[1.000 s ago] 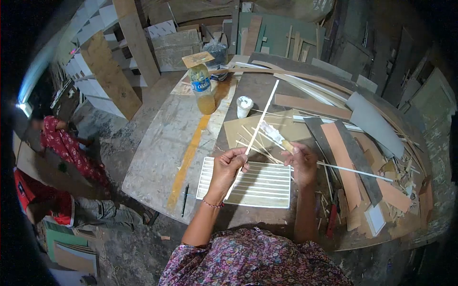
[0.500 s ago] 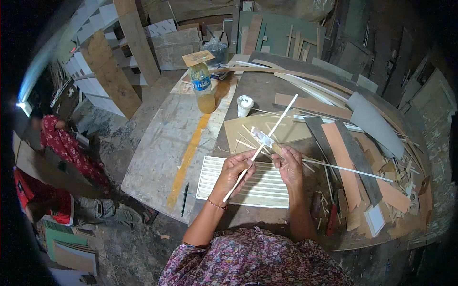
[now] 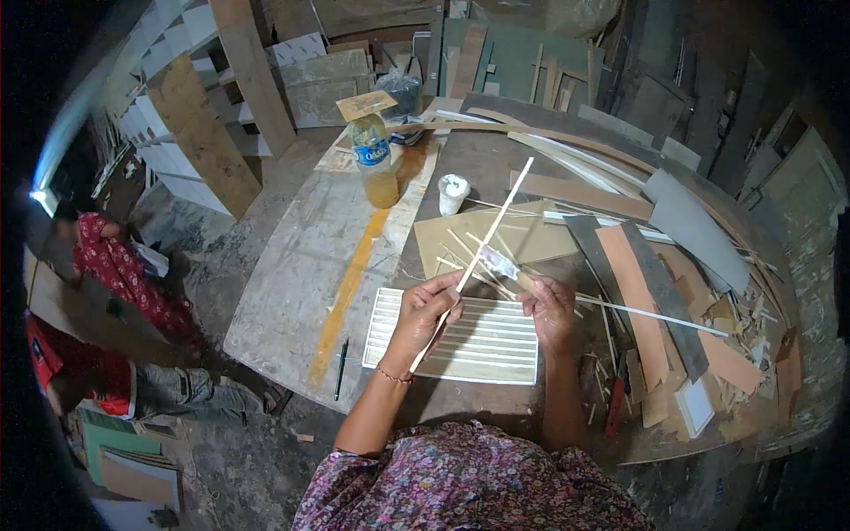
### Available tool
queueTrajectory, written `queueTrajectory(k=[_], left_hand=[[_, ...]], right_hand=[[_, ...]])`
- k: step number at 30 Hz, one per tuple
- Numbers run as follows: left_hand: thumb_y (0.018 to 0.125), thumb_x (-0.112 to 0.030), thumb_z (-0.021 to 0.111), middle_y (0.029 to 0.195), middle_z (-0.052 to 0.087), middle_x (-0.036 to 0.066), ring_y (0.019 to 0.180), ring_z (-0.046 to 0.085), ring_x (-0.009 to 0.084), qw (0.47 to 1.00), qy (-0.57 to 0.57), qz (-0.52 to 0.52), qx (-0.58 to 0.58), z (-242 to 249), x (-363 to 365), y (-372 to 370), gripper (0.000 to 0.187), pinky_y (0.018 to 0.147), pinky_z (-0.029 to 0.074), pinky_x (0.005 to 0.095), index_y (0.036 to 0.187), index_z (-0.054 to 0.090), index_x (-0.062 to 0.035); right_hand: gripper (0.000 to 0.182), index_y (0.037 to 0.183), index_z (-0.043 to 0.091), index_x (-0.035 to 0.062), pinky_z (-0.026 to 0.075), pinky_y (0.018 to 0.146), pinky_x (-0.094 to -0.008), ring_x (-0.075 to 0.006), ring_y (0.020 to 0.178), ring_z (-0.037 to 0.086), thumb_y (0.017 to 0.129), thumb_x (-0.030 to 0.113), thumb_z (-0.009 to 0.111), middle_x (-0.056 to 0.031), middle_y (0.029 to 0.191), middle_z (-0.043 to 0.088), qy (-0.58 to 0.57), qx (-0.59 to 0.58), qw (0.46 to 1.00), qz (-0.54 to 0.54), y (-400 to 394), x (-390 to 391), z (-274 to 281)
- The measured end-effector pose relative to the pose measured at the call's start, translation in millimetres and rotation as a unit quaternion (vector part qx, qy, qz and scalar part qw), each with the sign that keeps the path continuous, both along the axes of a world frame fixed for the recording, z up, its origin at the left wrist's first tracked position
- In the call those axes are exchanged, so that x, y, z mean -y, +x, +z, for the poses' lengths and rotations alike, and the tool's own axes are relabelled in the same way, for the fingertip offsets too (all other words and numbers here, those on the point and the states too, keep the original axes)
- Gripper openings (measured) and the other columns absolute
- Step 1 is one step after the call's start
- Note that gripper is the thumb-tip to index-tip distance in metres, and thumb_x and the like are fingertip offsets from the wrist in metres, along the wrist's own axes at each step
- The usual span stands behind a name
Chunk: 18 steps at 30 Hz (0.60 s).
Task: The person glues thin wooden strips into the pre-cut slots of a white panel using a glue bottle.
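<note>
My left hand (image 3: 429, 314) pinches a long thin wooden strip (image 3: 510, 203), which slants up and away to the right. In my right hand (image 3: 552, 310) is a short flat wooden stick (image 3: 524, 281), its tip thick with white paste (image 3: 498, 263). That pasty tip lies against the strip in this view, above my left fingers. Below both hands rests a white slatted panel (image 3: 478, 365) on the table. Several thin sticks lie on a tan board (image 3: 540, 241) just beyond the hands. A small cup of white paste (image 3: 453, 193) stands behind them.
A bottle (image 3: 373, 168) with yellowish contents and a flat piece on top stands farther back. A pen (image 3: 342, 370) lies left of the panel. Veneer strips (image 3: 633, 305) and offcuts cover the table's right side, near a red-handled tool (image 3: 614, 407). People (image 3: 133, 274) are at the left.
The strip has swung more upright, its far end moving left. My right hand has shifted slightly right and down with the pasty stick, whose tip now sits to the strip's right.
</note>
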<state>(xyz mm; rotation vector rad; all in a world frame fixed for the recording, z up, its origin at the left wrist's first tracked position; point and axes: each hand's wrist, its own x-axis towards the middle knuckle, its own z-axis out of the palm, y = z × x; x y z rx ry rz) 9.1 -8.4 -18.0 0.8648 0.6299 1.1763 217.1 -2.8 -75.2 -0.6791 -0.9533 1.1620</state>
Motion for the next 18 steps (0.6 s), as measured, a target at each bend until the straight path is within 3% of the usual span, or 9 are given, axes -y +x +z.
queueTrajectory(k=[7, 13, 18], left_hand=[[0.076, 0.002, 0.047, 0.060, 0.049, 0.003, 0.049, 0.039, 0.0074, 0.997, 0.022, 0.058, -0.049, -1.7, -0.9, 3.9, 0.027, 0.046, 0.031, 0.0177, 0.101, 0.052, 0.0100], [0.079, -0.002, 0.051, 0.061, 0.052, 0.002, 0.051, 0.043, 0.0051, 0.995, 0.047, 0.051, -0.074, -7.0, -1.0, 4.1, 0.024, 0.047, 0.033, 0.0178, 0.101, 0.053, 0.0069], [0.079, 0.000, 0.051, 0.070, 0.052, 0.000, 0.058, 0.048, 0.0035, 0.990, 0.081, 0.031, -0.114, -7.7, 5.4, 3.1, 0.024, 0.051, 0.039, 0.0162, 0.103, 0.055, 0.0038]], right_hand=[[0.018, 0.089, 0.058, -0.0053, 0.041, 0.044, -0.0230, -0.0155, 0.053, 0.056, 0.080, 0.009, 0.052, -0.0133, 0.068, 0.060, 0.017, 0.035, 0.996, -0.083, -2.2, 2.9, 16.2], [0.019, 0.086, 0.059, -0.0056, 0.042, 0.043, -0.0225, -0.0150, 0.047, 0.054, 0.079, 0.011, 0.054, -0.0129, 0.065, 0.060, 0.004, 0.112, 0.992, -0.049, 1.5, 12.3, 34.9], [0.020, 0.088, 0.060, -0.0038, 0.040, 0.043, -0.0212, -0.0114, 0.047, 0.051, 0.078, 0.013, 0.055, -0.0102, 0.063, 0.059, -0.048, 0.096, 0.989, -0.100, 5.2, 7.2, 44.6]])
